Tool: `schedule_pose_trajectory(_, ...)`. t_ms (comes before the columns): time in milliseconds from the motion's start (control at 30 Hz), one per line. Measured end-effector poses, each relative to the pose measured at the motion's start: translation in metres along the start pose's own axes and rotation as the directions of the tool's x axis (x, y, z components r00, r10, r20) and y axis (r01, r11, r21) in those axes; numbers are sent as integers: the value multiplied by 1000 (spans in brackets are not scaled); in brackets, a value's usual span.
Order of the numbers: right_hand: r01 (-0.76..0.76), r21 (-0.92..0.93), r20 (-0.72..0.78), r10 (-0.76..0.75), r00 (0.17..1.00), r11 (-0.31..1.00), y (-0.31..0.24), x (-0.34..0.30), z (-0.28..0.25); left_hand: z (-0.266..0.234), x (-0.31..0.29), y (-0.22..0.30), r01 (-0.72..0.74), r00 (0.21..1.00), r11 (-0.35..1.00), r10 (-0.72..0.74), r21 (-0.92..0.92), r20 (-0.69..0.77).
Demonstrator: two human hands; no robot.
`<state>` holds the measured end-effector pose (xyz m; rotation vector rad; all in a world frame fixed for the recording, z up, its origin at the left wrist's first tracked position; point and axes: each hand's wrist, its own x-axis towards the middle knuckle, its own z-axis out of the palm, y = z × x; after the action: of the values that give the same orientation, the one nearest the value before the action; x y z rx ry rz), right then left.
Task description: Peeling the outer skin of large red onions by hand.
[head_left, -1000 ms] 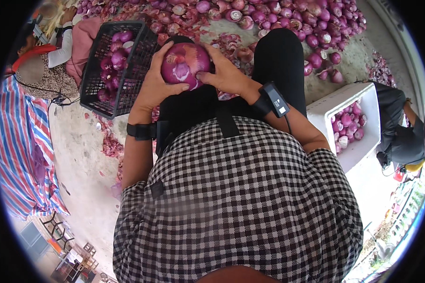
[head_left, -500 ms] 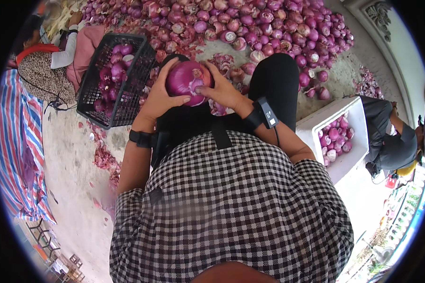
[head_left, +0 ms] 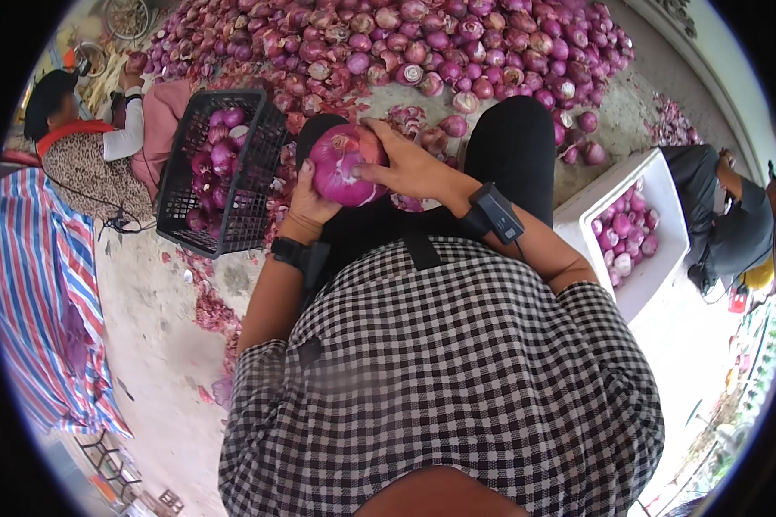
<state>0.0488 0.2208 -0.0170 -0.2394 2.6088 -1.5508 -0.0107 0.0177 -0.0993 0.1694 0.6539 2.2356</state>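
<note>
A large purple-red onion (head_left: 335, 171) is held between my two hands above my lap. My left hand (head_left: 309, 205) cups it from its lower left, thumb along its side. From the right, my right hand (head_left: 409, 165) grips it, with the thumb pressed on the front of the onion and the fingers reaching over its far right side. A paler patch shows on its skin beside that thumb. Fingertips behind the onion are hidden.
To my left stands a black plastic crate (head_left: 224, 185) with onions in it; to my right, a white foam box (head_left: 659, 284) of onions. A big onion heap (head_left: 422, 43) spreads ahead, with loose skins on the floor. Co-workers sit at the left (head_left: 86, 172) and right (head_left: 741, 233).
My left hand has slid down from the onion's far left side to its lower left. The right hand still grips the onion. The whole view has shifted slightly.
</note>
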Motion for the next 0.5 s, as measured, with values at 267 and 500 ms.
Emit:
schedule_pose_trajectory(267, 11, -324, -168, -69, 983, 946, -4, -10, -13, -2, 3, -6, -15, 999, 1000, 16, 26, -28)
schedule_pose_trajectory(500, 72, -346, -237, -161, 958, 935, -15, -17, -18, -9, -1, -4, -8, 1000, 998, 9, 61, -9)
